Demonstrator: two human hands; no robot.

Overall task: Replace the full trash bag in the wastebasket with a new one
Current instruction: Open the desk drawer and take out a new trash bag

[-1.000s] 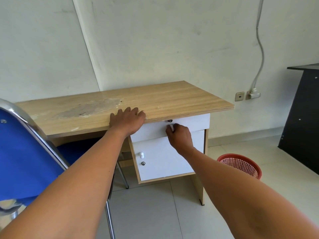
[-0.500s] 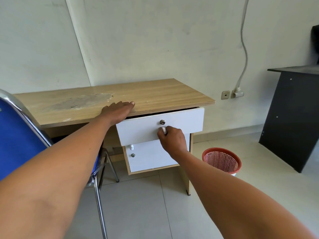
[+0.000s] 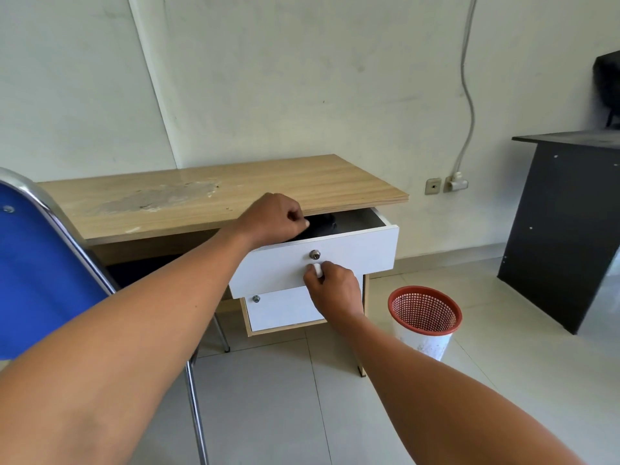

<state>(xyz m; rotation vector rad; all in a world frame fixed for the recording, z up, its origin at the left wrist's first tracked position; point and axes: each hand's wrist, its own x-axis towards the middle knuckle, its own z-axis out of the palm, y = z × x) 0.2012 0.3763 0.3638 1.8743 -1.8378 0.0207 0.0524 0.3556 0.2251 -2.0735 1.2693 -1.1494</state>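
Note:
The red mesh wastebasket (image 3: 424,317) stands on the floor to the right of the desk, and its lower part looks white. The desk's top white drawer (image 3: 355,253) is pulled out. Something dark and crumpled (image 3: 323,223) lies inside it, partly hidden by the drawer front. My left hand (image 3: 273,218) hovers over the drawer's opening with fingers curled, its fingertips at the dark thing's edge; whether it holds it is unclear. My right hand (image 3: 332,290) pinches the drawer's white knob (image 3: 317,270).
A wooden desk (image 3: 201,199) stands against the wall, with a second white drawer (image 3: 281,308) below the open one. A blue chair with a chrome frame (image 3: 40,260) is close on my left. A black desk (image 3: 567,229) stands at right. Tiled floor lies between.
The top drawer has been pulled further out by my right hand. My left hand left the desk top and moved over the open drawer, its fingers now curled.

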